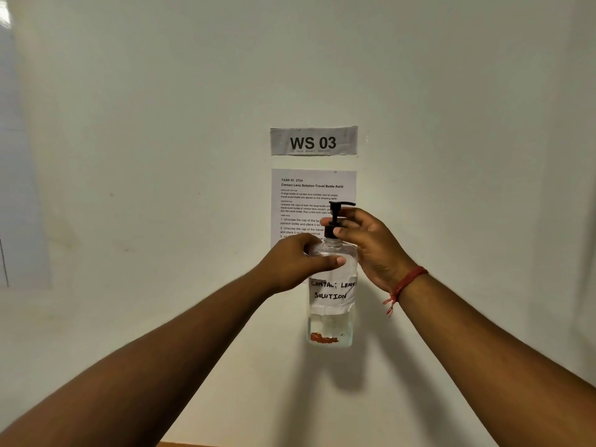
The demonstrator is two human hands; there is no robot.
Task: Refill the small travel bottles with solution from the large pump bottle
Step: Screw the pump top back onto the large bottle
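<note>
A large clear pump bottle (332, 317) with a handwritten "Contact Lens Solution" label is held upright in the air in front of the wall. My left hand (296, 262) wraps around its upper body just below the neck. The fingers of my right hand (371, 243) pinch the black pump collar (329, 232) at the neck, with the pump head (342, 206) standing above them. Clear liquid fills only the bottom part of the bottle. No small travel bottle is in view.
A white wall fills the view. On it hang a "WS 03" sign (313, 141) and a printed task sheet (300, 195), partly hidden by the bottle and hands. A sliver of wooden surface (187, 444) shows at the bottom edge.
</note>
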